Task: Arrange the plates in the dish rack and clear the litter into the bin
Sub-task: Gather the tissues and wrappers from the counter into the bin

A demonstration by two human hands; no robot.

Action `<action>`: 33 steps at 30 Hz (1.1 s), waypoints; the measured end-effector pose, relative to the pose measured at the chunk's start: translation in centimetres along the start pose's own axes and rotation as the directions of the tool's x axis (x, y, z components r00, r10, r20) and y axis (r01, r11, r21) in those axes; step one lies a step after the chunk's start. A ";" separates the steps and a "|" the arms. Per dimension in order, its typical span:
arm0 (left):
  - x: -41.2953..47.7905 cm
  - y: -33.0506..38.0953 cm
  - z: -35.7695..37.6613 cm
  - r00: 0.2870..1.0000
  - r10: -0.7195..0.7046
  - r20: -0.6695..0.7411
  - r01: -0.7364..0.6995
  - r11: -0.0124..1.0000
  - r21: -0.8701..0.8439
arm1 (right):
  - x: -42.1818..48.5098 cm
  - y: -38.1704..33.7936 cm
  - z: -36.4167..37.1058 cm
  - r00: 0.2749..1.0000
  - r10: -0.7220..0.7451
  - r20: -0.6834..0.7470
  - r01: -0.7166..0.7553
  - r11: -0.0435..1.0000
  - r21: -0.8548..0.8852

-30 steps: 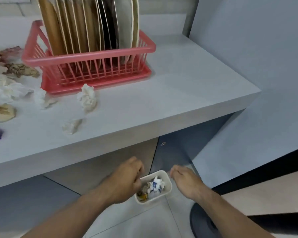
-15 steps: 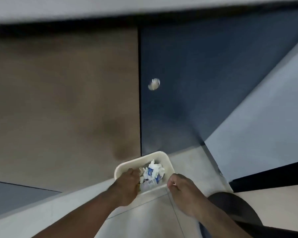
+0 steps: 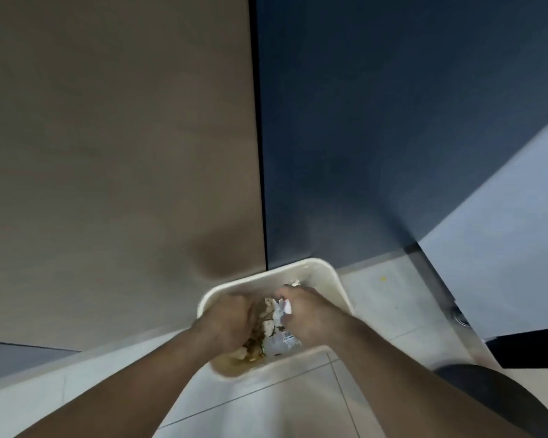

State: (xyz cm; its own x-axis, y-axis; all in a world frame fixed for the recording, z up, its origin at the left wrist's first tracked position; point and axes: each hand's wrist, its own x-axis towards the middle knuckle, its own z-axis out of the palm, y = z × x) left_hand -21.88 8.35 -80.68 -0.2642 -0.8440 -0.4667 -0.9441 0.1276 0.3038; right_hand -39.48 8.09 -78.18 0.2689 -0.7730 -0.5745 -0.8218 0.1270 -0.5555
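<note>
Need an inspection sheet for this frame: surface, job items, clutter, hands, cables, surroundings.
Surface: pale tiled floor; countertop not in view.
Job's things: cream bin on the floor, holding litter; plates and rack not in view.
Clutter: yellow speck on the floor.
Hands: left hand curled down in the bin, grip hidden; right hand grips white paper.
Cables: nothing seen.
Surroundings: brown cabinet door, dark blue door, dark round object lower right.
</note>
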 end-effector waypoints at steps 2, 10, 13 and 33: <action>-1.9 -0.7 -1.4 0.994 0.047 -0.099 -0.055 0.995 -0.079 | 0.4 -0.5 0.5 0.998 -0.033 0.050 0.035 0.999 -0.041; -10.7 1.0 -9.5 0.974 0.072 -0.214 -0.104 0.985 -0.141 | -7.7 -4.1 -5.8 0.998 -0.032 -0.062 0.029 0.998 -0.053; -15.1 3.0 -14.2 0.963 0.124 -0.238 -0.158 0.979 -0.129 | -12.5 -7.4 -9.8 0.991 -0.058 -0.120 0.053 0.998 -0.041; -38.1 11.9 -50.2 0.817 0.333 -0.470 -0.413 0.908 -0.074 | -40.6 -36.7 -31.7 0.854 -0.386 -0.348 0.290 0.910 -0.298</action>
State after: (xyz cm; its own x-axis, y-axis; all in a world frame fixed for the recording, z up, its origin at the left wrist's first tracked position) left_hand -13.20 15.86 -17.54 -0.4381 -0.8921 0.1107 -0.7334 0.4259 0.5299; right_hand -36.18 15.09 -15.42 0.3720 -0.9258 -0.0671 -0.8191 -0.2934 -0.4929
